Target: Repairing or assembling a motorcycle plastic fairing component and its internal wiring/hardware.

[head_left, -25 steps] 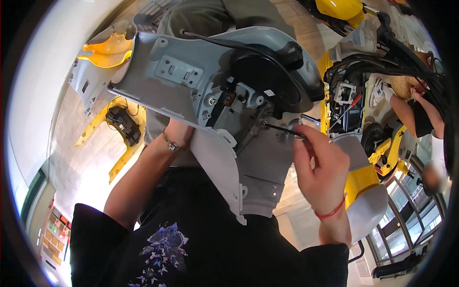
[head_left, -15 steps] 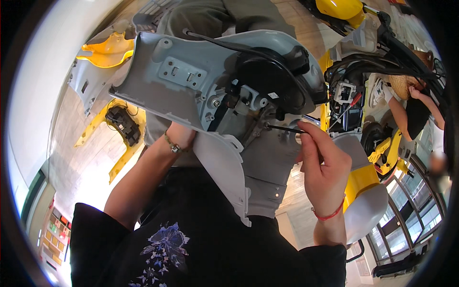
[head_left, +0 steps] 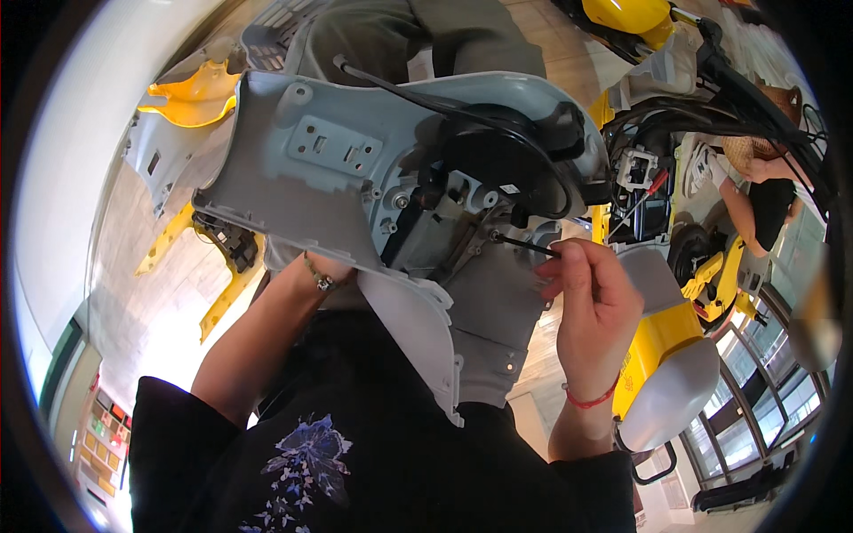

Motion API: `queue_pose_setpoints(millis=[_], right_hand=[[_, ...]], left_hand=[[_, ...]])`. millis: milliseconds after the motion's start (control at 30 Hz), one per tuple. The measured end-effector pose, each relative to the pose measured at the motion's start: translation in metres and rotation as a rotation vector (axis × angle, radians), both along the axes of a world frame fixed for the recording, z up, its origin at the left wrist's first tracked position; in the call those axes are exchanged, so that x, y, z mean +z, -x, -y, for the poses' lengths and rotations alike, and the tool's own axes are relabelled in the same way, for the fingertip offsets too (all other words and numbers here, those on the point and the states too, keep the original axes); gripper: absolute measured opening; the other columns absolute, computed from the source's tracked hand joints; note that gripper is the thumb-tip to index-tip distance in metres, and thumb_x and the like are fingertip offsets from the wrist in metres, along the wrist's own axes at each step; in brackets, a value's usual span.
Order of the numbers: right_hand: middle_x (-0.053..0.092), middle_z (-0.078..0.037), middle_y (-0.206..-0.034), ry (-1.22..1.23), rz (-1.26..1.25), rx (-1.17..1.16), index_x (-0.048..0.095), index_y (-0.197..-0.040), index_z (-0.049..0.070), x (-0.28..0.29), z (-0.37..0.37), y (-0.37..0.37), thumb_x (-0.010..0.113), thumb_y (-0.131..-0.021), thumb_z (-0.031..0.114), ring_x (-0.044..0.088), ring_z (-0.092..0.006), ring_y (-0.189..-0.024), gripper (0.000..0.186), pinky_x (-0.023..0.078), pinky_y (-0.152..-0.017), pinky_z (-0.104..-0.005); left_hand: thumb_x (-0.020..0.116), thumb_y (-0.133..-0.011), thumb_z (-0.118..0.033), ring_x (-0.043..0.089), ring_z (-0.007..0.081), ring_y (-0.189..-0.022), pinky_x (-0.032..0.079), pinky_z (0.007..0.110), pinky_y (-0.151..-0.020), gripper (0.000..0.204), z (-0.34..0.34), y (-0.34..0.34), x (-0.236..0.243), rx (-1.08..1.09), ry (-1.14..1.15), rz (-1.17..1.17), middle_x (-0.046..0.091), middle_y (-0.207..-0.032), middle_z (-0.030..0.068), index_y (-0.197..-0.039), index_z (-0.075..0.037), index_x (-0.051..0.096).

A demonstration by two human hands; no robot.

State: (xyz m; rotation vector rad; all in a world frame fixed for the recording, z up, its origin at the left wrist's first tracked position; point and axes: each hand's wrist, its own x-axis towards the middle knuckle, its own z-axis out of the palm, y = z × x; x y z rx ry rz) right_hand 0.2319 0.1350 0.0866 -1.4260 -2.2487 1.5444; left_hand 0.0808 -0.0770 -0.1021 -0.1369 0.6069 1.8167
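Observation:
A large grey plastic scooter panel (head_left: 289, 200) lies across my lap with its hollow inner side up. Inside it sit a round black housing (head_left: 502, 164) and a black cable (head_left: 409, 93) running along the far edge. My right hand (head_left: 600, 289) is closed around a thin black-shafted tool (head_left: 524, 243), whose handle end is hidden in the fingers. The tool's tip touches a small screw boss (head_left: 495, 235) near the housing. My left hand (head_left: 336, 268) reaches under the panel's near edge; its fingers are hidden behind the plastic.
Yellow plastic covers (head_left: 200, 93) and a yellow frame piece (head_left: 227, 293) lie on the floor at left. At right stands a partly stripped yellow scooter body with a red-handled screwdriver (head_left: 656, 184) on it. Another person's arm (head_left: 746, 213) is at the far right.
The panel has shifted slightly down and left. My right hand has turned a little and its grip on the tool has changed, while the tip stays at the boss.

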Motion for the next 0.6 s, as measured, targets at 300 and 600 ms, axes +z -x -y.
queue_pose_setpoints(millis=[300, 600], right_hand=[[0.069, -0.013, -0.097, -0.125, 0.027, 0.204, 0.063, -0.113, -0.002, 0.005, -0.007, -0.003, 0.055, -0.093, 0.0, 0.065, -0.0193, -0.076, 0.022, 0.051, -0.069, -0.027], [0.061, -0.016, -0.124, -0.31, -0.124, 1.019, 0.067, -0.095, 0.001, -0.001, -0.041, -0.009, 0.062, -0.072, -0.003, 0.062, -0.0302, -0.097, 0.024, 0.052, -0.077, -0.0343]], left_hand=[[0.051, -0.099, -0.031, 0.059, 0.0187, -0.108, 0.049, 0.029, -0.09, 0.04, -0.027, -0.013, -0.002, 0.009, -0.018, 0.012, 0.06, -0.119, 0.0109, -0.128, -0.004, 0.05], [0.05, -0.099, -0.03, 0.059, 0.0185, -0.107, 0.049, 0.029, -0.089, 0.038, -0.035, -0.008, -0.01, 0.031, -0.033, 0.032, 0.06, -0.117, 0.0107, -0.127, -0.004, 0.051]])
